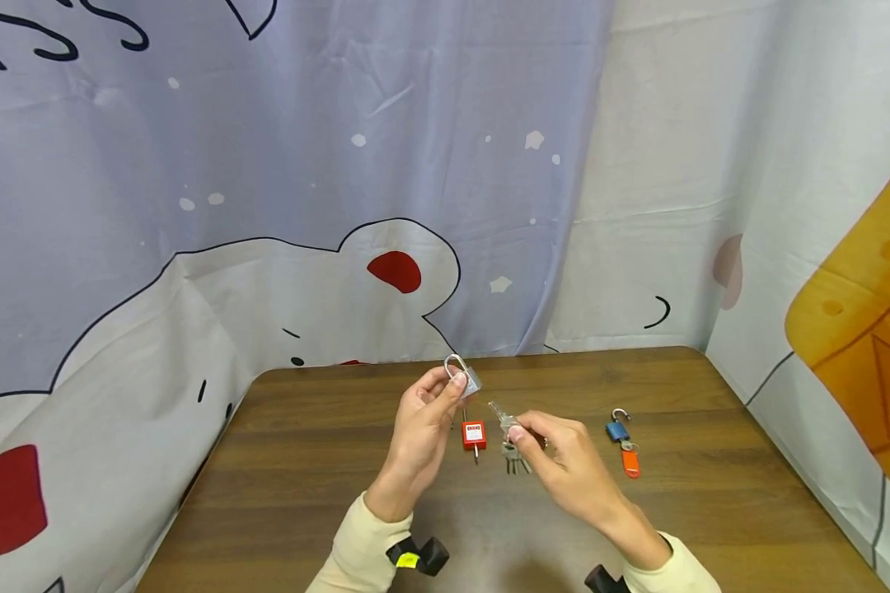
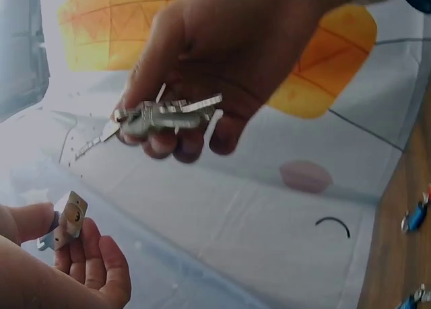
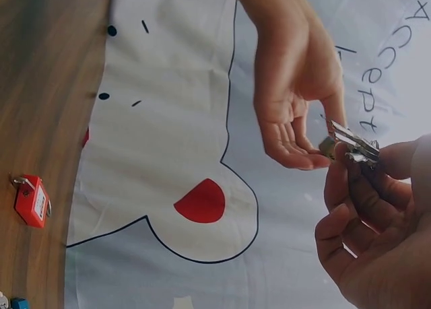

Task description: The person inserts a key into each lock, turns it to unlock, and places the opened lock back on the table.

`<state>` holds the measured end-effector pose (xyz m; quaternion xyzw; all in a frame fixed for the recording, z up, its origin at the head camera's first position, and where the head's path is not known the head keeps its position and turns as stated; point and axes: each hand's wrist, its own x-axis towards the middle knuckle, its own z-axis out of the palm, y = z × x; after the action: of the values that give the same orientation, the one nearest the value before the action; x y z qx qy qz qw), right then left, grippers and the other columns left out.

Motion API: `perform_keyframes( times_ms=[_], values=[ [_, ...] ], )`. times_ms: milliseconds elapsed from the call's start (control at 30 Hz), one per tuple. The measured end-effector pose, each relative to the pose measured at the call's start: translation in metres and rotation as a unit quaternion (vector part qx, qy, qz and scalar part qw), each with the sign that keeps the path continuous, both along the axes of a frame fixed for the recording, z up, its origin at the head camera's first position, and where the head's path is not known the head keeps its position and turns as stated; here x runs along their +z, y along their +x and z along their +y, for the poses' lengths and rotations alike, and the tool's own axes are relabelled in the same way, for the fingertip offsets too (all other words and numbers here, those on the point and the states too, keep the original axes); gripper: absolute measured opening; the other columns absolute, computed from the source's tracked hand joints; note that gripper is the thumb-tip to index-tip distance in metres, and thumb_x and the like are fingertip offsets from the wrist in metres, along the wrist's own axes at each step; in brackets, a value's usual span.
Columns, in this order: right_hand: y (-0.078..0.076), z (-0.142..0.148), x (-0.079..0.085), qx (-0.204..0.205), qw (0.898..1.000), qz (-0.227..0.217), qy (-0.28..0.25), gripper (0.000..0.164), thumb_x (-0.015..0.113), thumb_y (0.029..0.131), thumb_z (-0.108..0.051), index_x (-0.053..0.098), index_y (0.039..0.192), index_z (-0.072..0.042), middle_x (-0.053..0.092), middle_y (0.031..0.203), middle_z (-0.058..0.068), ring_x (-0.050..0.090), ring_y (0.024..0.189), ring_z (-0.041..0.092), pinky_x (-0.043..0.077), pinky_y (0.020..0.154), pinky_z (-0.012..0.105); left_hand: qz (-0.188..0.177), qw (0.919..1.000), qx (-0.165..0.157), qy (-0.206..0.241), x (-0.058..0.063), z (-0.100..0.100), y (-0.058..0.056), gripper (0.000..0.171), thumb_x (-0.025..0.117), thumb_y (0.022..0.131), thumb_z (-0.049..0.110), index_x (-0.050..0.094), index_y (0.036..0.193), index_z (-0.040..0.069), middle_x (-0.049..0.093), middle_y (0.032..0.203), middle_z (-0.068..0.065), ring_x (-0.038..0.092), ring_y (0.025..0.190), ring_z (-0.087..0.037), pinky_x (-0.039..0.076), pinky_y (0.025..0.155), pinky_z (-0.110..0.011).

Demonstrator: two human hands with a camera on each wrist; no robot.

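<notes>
In the head view, my left hand (image 1: 421, 420) pinches a small silvery padlock (image 1: 472, 383) between thumb and fingers, its shackle pointing up and to the left. The padlock's keyhole end (image 2: 75, 216) faces the left wrist camera. To its right, my right hand (image 1: 567, 465) grips a bunch of keys (image 1: 509, 422). One key sticks out from the bunch toward the padlock, while other keys hang below the fingers. A gap separates that key from the padlock in the head view. The right wrist view shows the keys (image 3: 357, 146) edge-on, partly covering the padlock.
A red padlock (image 1: 474, 435) with a white label lies on the wooden table (image 1: 304, 469), beyond the hands. Farther right lies a blue padlock (image 1: 617, 431) with its shackle up, beside an orange-red key tag (image 1: 630, 464). A printed cloth (image 1: 282, 305) hangs behind the table.
</notes>
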<state>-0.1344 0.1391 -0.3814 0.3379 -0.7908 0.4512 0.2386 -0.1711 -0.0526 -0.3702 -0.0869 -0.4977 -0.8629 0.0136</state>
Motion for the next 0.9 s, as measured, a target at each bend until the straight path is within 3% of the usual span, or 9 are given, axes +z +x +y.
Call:
perform_keyframes(
  times_ms=[400, 700, 900],
  values=[
    [0.001, -0.006, -0.005, -0.022, 0.999, 0.029, -0.012, 0.014, 0.062, 0.093, -0.002, 0.068, 0.092, -0.014, 0.057, 0.074, -0.011, 0.048, 0.066, -0.002, 0.04, 0.057, 0.012, -0.021, 0.996, -0.032, 0.081, 0.008, 0.011, 0.012, 0.008, 0.055, 0.099, 0.008, 0.06, 0.095, 0.013, 0.064, 0.089, 0.005, 0.062, 0.084, -0.009, 0.051, 0.089, -0.026],
    [0.001, -0.007, -0.005, -0.028, 0.999, 0.025, -0.018, 0.014, 0.061, 0.093, -0.003, 0.069, 0.092, -0.014, 0.058, 0.075, -0.011, 0.049, 0.065, -0.002, 0.042, 0.056, 0.017, -0.025, 0.9954, -0.048, 0.079, 0.008, 0.015, 0.018, 0.007, 0.055, 0.1, 0.01, 0.059, 0.097, 0.014, 0.064, 0.09, 0.006, 0.062, 0.085, -0.007, 0.05, 0.089, -0.025],
    [0.0, -0.008, -0.005, -0.03, 0.999, 0.023, -0.019, 0.014, 0.061, 0.093, -0.003, 0.069, 0.091, -0.015, 0.056, 0.073, -0.012, 0.047, 0.063, -0.002, 0.04, 0.055, 0.013, -0.024, 0.9953, -0.054, 0.076, 0.007, 0.018, 0.02, 0.007, 0.056, 0.099, 0.011, 0.061, 0.098, 0.015, 0.064, 0.089, 0.007, 0.063, 0.086, -0.007, 0.049, 0.089, -0.026]
  ],
)
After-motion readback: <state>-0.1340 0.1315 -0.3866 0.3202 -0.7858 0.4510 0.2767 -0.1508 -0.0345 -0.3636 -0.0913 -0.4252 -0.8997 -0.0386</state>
